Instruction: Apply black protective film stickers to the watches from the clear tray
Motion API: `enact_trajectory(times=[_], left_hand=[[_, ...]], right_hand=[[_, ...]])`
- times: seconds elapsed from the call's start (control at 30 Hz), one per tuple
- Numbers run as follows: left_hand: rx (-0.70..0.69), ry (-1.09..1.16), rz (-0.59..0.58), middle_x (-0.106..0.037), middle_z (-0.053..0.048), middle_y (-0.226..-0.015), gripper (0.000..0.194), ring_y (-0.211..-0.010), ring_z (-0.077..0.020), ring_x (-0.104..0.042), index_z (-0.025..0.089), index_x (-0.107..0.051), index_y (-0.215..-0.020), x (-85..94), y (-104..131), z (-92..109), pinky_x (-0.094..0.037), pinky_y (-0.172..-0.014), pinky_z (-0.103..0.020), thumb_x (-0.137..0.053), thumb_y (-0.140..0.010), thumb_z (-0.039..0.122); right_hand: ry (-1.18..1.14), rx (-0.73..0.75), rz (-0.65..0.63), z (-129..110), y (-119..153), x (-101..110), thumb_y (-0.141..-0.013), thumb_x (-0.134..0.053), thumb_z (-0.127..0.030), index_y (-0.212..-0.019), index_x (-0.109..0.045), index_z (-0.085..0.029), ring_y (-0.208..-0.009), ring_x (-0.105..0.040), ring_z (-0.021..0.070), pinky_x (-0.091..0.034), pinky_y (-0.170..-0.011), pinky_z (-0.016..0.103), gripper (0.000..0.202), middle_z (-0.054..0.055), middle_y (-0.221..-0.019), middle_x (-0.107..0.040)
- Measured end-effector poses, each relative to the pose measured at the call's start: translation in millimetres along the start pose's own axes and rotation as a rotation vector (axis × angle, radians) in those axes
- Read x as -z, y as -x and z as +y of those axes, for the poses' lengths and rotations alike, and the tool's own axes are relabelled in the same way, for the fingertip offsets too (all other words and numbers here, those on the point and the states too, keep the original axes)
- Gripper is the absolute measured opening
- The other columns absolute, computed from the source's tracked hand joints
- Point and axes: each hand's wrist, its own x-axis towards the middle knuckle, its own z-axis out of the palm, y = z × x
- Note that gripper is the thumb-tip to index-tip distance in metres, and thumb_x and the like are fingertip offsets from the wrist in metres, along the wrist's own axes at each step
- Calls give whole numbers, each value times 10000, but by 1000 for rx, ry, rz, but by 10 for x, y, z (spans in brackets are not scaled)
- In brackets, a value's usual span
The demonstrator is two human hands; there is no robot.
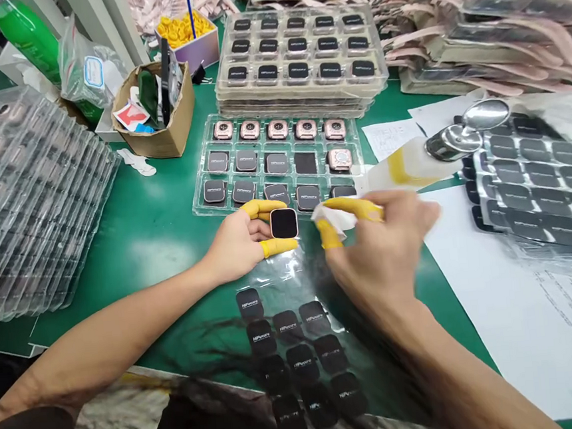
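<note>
Between yellow-cotted fingertips, my left hand grips a smartwatch body by its edges, its black screen facing up. To the right of it, my right hand, partly blurred, pinches a crumpled white wipe, apart from the watch. Below both hands lies a clear sheet of black screen stickers with light lettering. Just beyond them is a clear plastic tray; pink watch bodies fill its back row, and black-stickered ones sit nearer.
Stacked trays of watches stand at the left and back. A dispenser bottle with a metal lid stands right. Beyond are a cardboard box, a box of yellow finger cots, pink straps, more sticker sheets and paper.
</note>
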Motion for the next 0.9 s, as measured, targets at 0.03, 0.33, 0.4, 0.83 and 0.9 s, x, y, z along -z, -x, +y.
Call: enact_trajectory(times=[0.03,0.33,0.4,0.83,0.9], left_hand=[[5,46,16,-714,-36,-954,618,-766,-99,-655,113,-649,-1249,2,-12,12,-583,-792,-292,-889,-684,43],[23,143,-49,-696,-93,-1185,641,-732,-50,-611,133,-681,-1205,57,-32,17,-535,-742,-256,-925,-615,65],[32,134,-77,-697,-90,-1186,666,-733,-61,-624,136,-672,-1208,66,-25,-3,-532,-733,-268,-942,-601,86],[27,327,-29,-765,-32,-1032,701,-911,-133,-708,172,-689,-1153,-98,154,99,-588,-900,-282,-994,-527,93],[57,285,-17,-765,-39,-1032,716,-910,-137,-700,166,-700,-1147,-93,124,62,-587,-912,-295,-1003,-502,87]], right_hand=[[-2,-16,-19,-58,44,47,-956,-693,-208,-1127,-674,-264,-924,-574,307,-453,-739,466,181,108,-1010,-636],[-381,204,-534,-422,310,-11,-967,-736,-269,-1181,-676,-310,-968,-607,286,-407,-794,441,227,-6,-1057,-800],[-355,207,-499,-406,291,-35,-972,-681,-168,-1130,-689,-297,-937,-602,276,-391,-783,424,204,-4,-986,-798],[-287,372,-348,-398,284,-56,-921,-575,-67,-1006,-725,-313,-927,-698,237,-469,-814,411,301,-21,-1034,-830],[-317,365,-436,-368,271,-55,-941,-562,-95,-1059,-725,-341,-966,-715,229,-513,-811,408,317,-34,-1062,-826]])
